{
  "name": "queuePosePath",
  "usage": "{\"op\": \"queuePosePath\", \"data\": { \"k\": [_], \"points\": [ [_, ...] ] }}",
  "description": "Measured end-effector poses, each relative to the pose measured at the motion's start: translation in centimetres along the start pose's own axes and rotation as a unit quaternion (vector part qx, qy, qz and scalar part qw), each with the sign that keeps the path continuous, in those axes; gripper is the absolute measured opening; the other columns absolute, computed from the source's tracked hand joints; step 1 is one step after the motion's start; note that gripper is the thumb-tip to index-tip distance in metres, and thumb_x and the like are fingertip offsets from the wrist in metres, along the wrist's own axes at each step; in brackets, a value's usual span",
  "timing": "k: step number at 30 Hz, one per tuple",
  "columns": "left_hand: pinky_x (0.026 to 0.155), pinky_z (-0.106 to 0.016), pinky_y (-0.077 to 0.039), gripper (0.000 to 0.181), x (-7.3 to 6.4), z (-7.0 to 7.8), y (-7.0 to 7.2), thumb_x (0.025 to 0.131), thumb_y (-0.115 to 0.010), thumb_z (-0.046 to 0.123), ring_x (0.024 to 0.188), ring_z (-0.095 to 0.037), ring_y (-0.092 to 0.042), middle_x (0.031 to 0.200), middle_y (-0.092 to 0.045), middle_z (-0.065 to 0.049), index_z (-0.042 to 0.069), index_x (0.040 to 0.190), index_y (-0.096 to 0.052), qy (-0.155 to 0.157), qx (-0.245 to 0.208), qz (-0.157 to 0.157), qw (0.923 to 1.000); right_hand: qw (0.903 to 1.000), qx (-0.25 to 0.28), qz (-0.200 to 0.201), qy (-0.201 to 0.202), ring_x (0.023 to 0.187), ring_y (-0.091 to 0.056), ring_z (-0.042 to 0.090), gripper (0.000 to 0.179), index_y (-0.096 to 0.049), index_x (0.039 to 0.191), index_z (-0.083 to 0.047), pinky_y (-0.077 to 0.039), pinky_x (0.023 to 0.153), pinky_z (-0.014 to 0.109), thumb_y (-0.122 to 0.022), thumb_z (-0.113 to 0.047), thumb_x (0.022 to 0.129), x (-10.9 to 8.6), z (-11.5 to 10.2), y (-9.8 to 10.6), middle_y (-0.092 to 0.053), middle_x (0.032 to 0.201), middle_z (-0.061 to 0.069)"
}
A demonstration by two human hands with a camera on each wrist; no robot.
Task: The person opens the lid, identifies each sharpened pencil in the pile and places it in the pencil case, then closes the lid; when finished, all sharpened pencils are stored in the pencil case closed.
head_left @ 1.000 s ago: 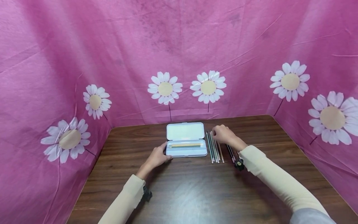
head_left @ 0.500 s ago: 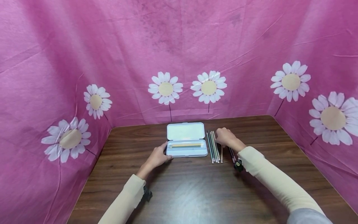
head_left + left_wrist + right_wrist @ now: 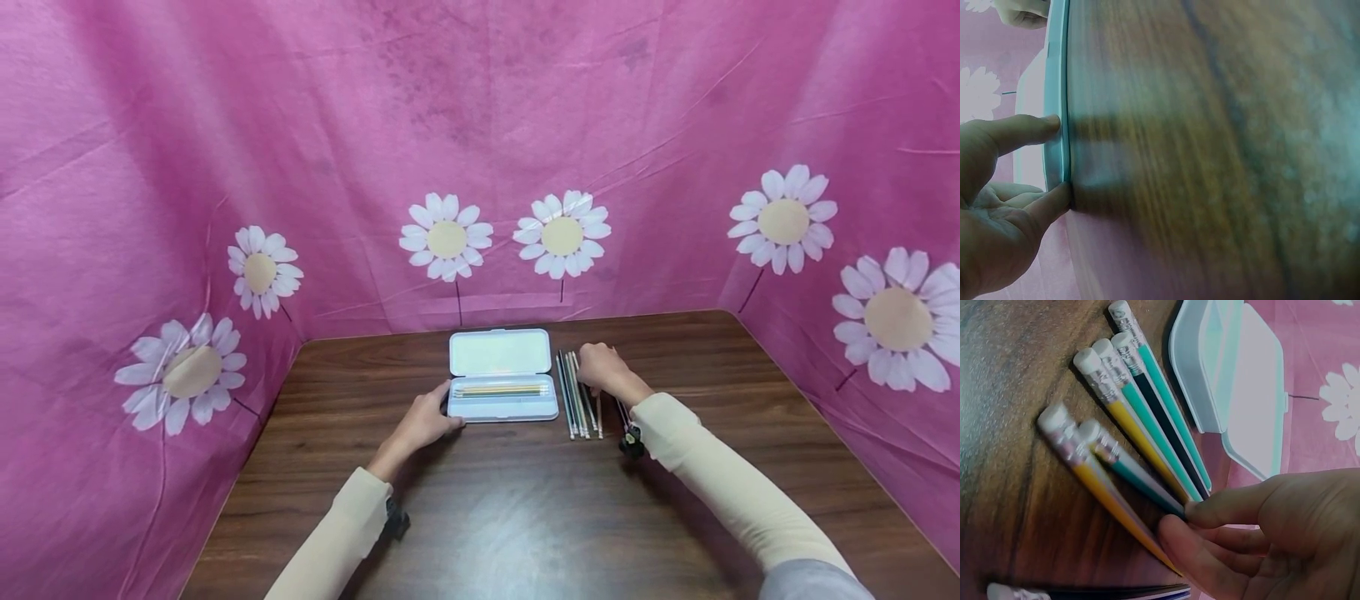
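A white pencil case [image 3: 517,417] lies with its lid [image 3: 499,352] raised at the back; several pencils [image 3: 501,389] rest inside. My left hand [image 3: 423,419] holds the case's left end, with fingertips on its edge in the left wrist view. To the right of the case, my right hand [image 3: 604,369] pinches a dark green pencil [image 3: 1138,478] between thumb and finger, near the end away from its white eraser. One yellow-orange pencil [image 3: 1113,503] lies beside it, passing under the fingers. Several more pencils [image 3: 1159,419] lie side by side nearer the case.
More dark pencils [image 3: 1104,592] lie on the wooden table [image 3: 480,500], right of the hand and partly hidden by the wrist. Pink cloth [image 3: 480,125] with daisies hangs behind the table and along both sides.
My right hand has shifted slightly right and nearer, and the dark green pencil now stands apart from the group beside the orange one. The left hand and case have stayed still.
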State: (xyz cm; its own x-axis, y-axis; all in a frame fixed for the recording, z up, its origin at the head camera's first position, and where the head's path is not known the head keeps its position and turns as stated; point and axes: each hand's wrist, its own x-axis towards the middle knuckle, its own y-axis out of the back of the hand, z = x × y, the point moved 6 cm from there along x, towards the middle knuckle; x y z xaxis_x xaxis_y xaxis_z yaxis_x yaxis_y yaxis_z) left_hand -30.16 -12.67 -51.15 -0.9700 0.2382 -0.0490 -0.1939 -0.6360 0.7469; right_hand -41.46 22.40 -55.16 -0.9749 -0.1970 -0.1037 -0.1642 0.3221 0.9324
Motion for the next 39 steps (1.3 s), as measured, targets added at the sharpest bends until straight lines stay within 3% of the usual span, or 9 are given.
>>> {"op": "queuePosePath", "data": {
  "k": [6,12,15,18,19,23,32,37,39],
  "points": [
    [0.122,-0.054,-0.042,0.083,-0.1,0.2,0.0,0.092,-0.083,0.015,0.145,-0.039,-0.054,0.155,-0.056,-0.026,-0.003,0.161,-0.041,-0.002,-0.004,0.0,1.0,0.9999,-0.004,0.008,0.008,0.042,-0.064,0.013,0.019,-0.065,0.069,-0.01,-0.056,0.092,0.051,-0.055,-0.004,0.084,-2.3,-2.2,1.8,-0.068,0.058,0.004],
    [0.123,-0.055,-0.042,0.083,-0.1,0.3,0.0,0.093,-0.082,0.014,0.146,-0.039,-0.053,0.156,-0.055,-0.027,-0.004,0.161,-0.039,0.002,-0.005,-0.003,1.0,1.0,0.0,-0.006,-0.004,0.045,-0.065,0.017,0.017,-0.063,0.071,-0.007,-0.058,0.066,0.04,-0.055,-0.001,0.085,-5.1,-5.2,4.0,-0.068,0.062,0.009],
    [0.124,-0.054,-0.041,0.083,-0.1,0.2,-0.1,0.093,-0.082,0.015,0.146,-0.039,-0.053,0.157,-0.054,-0.027,-0.004,0.162,-0.039,0.006,-0.005,-0.003,1.0,1.0,0.003,0.002,0.006,0.044,-0.063,0.018,0.017,-0.061,0.069,-0.008,-0.053,0.051,0.036,-0.055,-0.003,0.085,-4.0,-3.9,2.8,-0.065,0.06,0.009],
    [0.123,-0.054,-0.041,0.083,-0.1,0.2,-0.1,0.093,-0.082,0.015,0.146,-0.039,-0.053,0.157,-0.054,-0.027,-0.004,0.161,-0.04,0.005,-0.005,-0.002,1.0,0.9999,0.012,-0.003,0.012,0.045,-0.059,0.019,0.018,-0.06,0.066,-0.011,-0.049,0.044,0.036,-0.057,-0.006,0.083,-2.0,-1.6,1.0,-0.062,0.058,0.007],
    [0.123,-0.054,-0.041,0.083,-0.1,0.2,0.0,0.093,-0.082,0.016,0.146,-0.039,-0.053,0.157,-0.054,-0.027,-0.004,0.161,-0.039,0.005,-0.004,-0.002,1.0,0.9999,0.012,-0.004,0.011,0.045,-0.058,0.019,0.018,-0.06,0.066,-0.012,-0.047,0.043,0.036,-0.058,-0.007,0.083,-1.1,-0.7,0.2,-0.061,0.058,0.006],
    [0.123,-0.054,-0.041,0.083,-0.2,0.2,0.0,0.093,-0.082,0.016,0.146,-0.039,-0.053,0.157,-0.054,-0.027,-0.004,0.161,-0.039,0.006,-0.001,-0.002,1.0,0.9999,0.011,-0.006,-0.001,0.05,-0.059,0.021,0.017,-0.062,0.067,-0.011,-0.047,0.045,0.036,-0.062,-0.011,0.084,-0.8,-0.2,-0.1,-0.063,0.062,0.008],
    [0.123,-0.054,-0.041,0.084,0.0,0.1,0.0,0.092,-0.083,0.016,0.146,-0.04,-0.053,0.156,-0.054,-0.028,-0.005,0.161,-0.04,0.003,0.005,-0.001,1.0,0.9999,-0.011,0.005,0.006,0.048,-0.061,0.02,0.019,-0.063,0.064,-0.014,-0.053,0.078,0.049,-0.067,-0.018,0.082,0.7,1.7,-1.2,-0.065,0.057,0.003],
    [0.122,-0.054,-0.042,0.084,-0.1,0.3,-0.1,0.092,-0.083,0.016,0.144,-0.039,-0.054,0.156,-0.054,-0.028,-0.006,0.161,-0.04,0.002,0.002,-0.003,1.0,0.9998,0.016,0.012,0.007,0.051,-0.061,0.023,0.017,-0.06,0.065,-0.014,-0.052,0.055,0.042,-0.071,-0.018,0.078,1.4,2.6,-1.1,-0.064,0.06,0.006],
    [0.122,-0.054,-0.043,0.084,-0.1,0.3,0.0,0.092,-0.083,0.016,0.144,-0.039,-0.055,0.155,-0.055,-0.028,-0.006,0.16,-0.04,0.0,0.001,-0.003,1.0,0.9996,0.016,0.025,0.005,0.055,-0.059,0.025,0.017,-0.06,0.067,-0.013,-0.049,0.051,0.041,-0.072,-0.02,0.076,1.6,2.6,-0.8,-0.063,0.064,0.007]
  ]
}}
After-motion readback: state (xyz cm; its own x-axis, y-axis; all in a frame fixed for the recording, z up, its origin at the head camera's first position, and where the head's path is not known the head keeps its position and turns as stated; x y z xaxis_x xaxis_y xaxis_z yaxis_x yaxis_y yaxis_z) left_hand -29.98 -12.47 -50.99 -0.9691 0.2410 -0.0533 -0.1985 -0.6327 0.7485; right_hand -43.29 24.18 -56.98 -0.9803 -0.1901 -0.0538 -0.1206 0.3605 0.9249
